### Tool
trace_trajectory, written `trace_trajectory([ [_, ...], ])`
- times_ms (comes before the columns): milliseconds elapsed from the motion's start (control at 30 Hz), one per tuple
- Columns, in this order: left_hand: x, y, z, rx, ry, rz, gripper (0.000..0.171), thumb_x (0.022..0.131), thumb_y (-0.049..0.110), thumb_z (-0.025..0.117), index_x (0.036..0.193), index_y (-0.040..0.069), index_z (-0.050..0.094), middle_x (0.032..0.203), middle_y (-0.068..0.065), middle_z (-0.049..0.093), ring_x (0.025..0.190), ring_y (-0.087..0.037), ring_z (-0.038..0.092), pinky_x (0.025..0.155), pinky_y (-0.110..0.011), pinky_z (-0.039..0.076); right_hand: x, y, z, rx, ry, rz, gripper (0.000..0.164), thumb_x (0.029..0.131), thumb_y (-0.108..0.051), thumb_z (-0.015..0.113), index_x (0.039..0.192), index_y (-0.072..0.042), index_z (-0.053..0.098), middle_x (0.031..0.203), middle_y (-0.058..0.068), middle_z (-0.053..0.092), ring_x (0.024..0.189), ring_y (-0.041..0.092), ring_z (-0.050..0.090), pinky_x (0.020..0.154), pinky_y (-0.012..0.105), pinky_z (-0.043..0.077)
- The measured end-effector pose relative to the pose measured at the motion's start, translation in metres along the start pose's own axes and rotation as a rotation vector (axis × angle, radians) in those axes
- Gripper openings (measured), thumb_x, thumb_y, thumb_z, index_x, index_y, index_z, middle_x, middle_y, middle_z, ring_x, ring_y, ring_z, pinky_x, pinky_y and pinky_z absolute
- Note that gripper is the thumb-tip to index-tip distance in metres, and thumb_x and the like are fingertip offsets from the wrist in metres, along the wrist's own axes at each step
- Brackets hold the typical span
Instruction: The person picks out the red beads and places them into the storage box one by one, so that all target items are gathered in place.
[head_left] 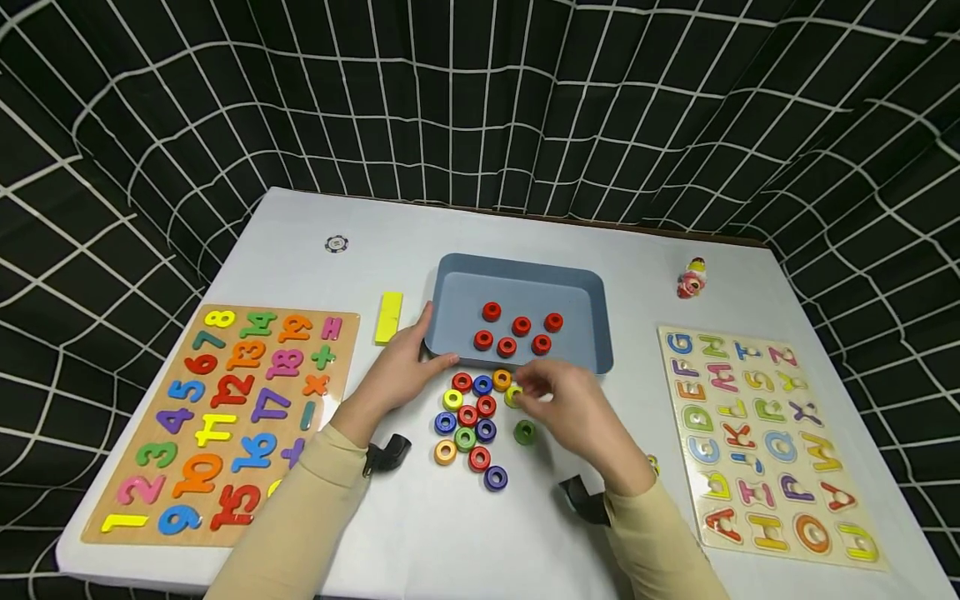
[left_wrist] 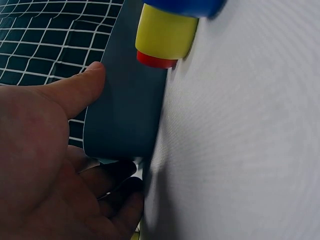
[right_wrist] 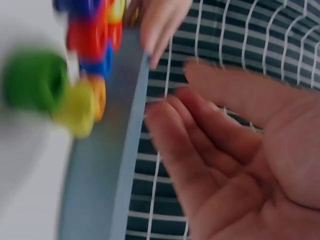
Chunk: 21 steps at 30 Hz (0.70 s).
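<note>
A blue-grey tray (head_left: 525,283) holds several red rings (head_left: 521,326). At its front left corner, my left hand (head_left: 397,371) touches it, with fingers along the left side and the thumb extended by the front rim. Just in front of the tray lie loose rings in red, blue, green, orange and yellow. My right hand (head_left: 566,404) hovers over the front rim beside a yellow ring (head_left: 513,396). Its fingers are loosely bent, and the right wrist view shows nothing between them. A green ring (head_left: 525,432) lies nearer me, also visible as a blurred green ring (right_wrist: 35,80).
A number board (head_left: 217,425) lies at the left, a letter board (head_left: 765,450) at the right. Beyond my left hand are a yellow block (head_left: 388,317) and a poker chip (head_left: 337,244). A small figurine (head_left: 692,278) stands at the back right.
</note>
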<state>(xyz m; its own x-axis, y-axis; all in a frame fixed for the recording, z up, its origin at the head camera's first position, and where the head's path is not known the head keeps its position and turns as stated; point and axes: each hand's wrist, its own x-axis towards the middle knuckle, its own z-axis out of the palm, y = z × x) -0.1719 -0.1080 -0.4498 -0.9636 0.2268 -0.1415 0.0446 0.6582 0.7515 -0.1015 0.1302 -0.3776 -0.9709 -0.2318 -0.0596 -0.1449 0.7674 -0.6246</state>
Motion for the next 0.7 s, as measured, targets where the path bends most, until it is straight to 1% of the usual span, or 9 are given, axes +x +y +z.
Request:
trace_trajectory([
  [100, -0.001, 0.001, -0.001, -0.006, -0.002, 0.01, 0.095, 0.088, 0.049, 0.065, 0.156, 0.02, 0.006, 0.155, -0.016, 0.033, 0.142, -0.03, 0.035, 0.117, -0.049, 0.03, -0.018, -0.006, 0.019, -0.012, -0.113, -0.019, 0.017, 0.079, -0.015, 0.078, 0.094, -0.012, 0.072, 0.085, -0.005, 0.068, 0.075, 0.005, 0.06, 0.069, 0.022, 0.053],
  [167, -0.001, 0.001, -0.001, -0.005, 0.0, 0.012, 0.095, 0.087, 0.05, 0.065, 0.156, 0.02, 0.006, 0.155, -0.016, 0.033, 0.141, -0.03, 0.036, 0.116, -0.05, 0.03, -0.027, -0.008, 0.032, -0.024, -0.149, -0.02, 0.017, 0.078, -0.016, 0.079, 0.094, -0.012, 0.072, 0.085, -0.006, 0.067, 0.074, 0.004, 0.059, 0.066, 0.02, 0.051],
  [200, -0.001, 0.001, -0.001, -0.003, 0.001, 0.013, 0.096, 0.087, 0.05, 0.065, 0.156, 0.02, 0.006, 0.155, -0.016, 0.033, 0.141, -0.03, 0.037, 0.116, -0.05, 0.03, -0.031, -0.009, 0.038, -0.038, -0.153, -0.016, 0.018, 0.078, -0.017, 0.079, 0.094, -0.013, 0.072, 0.085, -0.006, 0.066, 0.074, 0.005, 0.059, 0.066, 0.02, 0.051],
  [300, 0.0, -0.001, -0.001, 0.0, 0.001, 0.014, 0.095, 0.088, 0.05, 0.064, 0.156, 0.021, 0.005, 0.155, -0.016, 0.033, 0.141, -0.03, 0.037, 0.116, -0.05, 0.031, -0.038, -0.01, 0.053, -0.065, -0.141, -0.015, 0.021, 0.078, -0.019, 0.08, 0.095, -0.013, 0.071, 0.084, -0.005, 0.063, 0.074, 0.005, 0.055, 0.064, 0.019, 0.047],
  [400, 0.0, -0.002, 0.0, -0.001, -0.002, 0.01, 0.095, 0.088, 0.05, 0.064, 0.156, 0.022, 0.005, 0.155, -0.015, 0.033, 0.141, -0.03, 0.036, 0.116, -0.05, 0.031, -0.043, -0.012, 0.063, -0.086, -0.11, -0.013, 0.024, 0.077, -0.022, 0.081, 0.097, -0.013, 0.07, 0.084, -0.005, 0.061, 0.073, 0.006, 0.05, 0.062, 0.02, 0.043],
  [433, 0.0, -0.002, 0.0, -0.001, -0.002, 0.008, 0.095, 0.088, 0.05, 0.064, 0.156, 0.022, 0.005, 0.155, -0.015, 0.033, 0.141, -0.03, 0.036, 0.116, -0.05, 0.031, -0.044, -0.012, 0.065, -0.085, -0.102, -0.012, 0.024, 0.077, -0.021, 0.081, 0.097, -0.013, 0.07, 0.085, -0.004, 0.061, 0.074, 0.006, 0.05, 0.062, 0.02, 0.043],
  [600, 0.0, -0.003, -0.001, 0.006, -0.003, 0.007, 0.096, 0.087, 0.052, 0.064, 0.156, 0.021, 0.005, 0.155, -0.015, 0.033, 0.141, -0.029, 0.036, 0.116, -0.05, 0.03, -0.046, -0.013, 0.07, -0.082, -0.077, 0.0, 0.027, 0.077, -0.019, 0.081, 0.101, -0.013, 0.07, 0.095, -0.003, 0.065, 0.079, 0.005, 0.054, 0.068, 0.022, 0.049],
  [700, 0.0, -0.002, -0.001, 0.007, -0.007, 0.01, 0.096, 0.087, 0.052, 0.063, 0.156, 0.021, 0.005, 0.156, -0.015, 0.033, 0.142, -0.03, 0.035, 0.116, -0.05, 0.03, -0.048, -0.013, 0.066, -0.068, -0.074, 0.005, 0.026, 0.078, -0.019, 0.08, 0.101, -0.013, 0.071, 0.094, -0.004, 0.066, 0.08, 0.005, 0.056, 0.069, 0.022, 0.051],
])
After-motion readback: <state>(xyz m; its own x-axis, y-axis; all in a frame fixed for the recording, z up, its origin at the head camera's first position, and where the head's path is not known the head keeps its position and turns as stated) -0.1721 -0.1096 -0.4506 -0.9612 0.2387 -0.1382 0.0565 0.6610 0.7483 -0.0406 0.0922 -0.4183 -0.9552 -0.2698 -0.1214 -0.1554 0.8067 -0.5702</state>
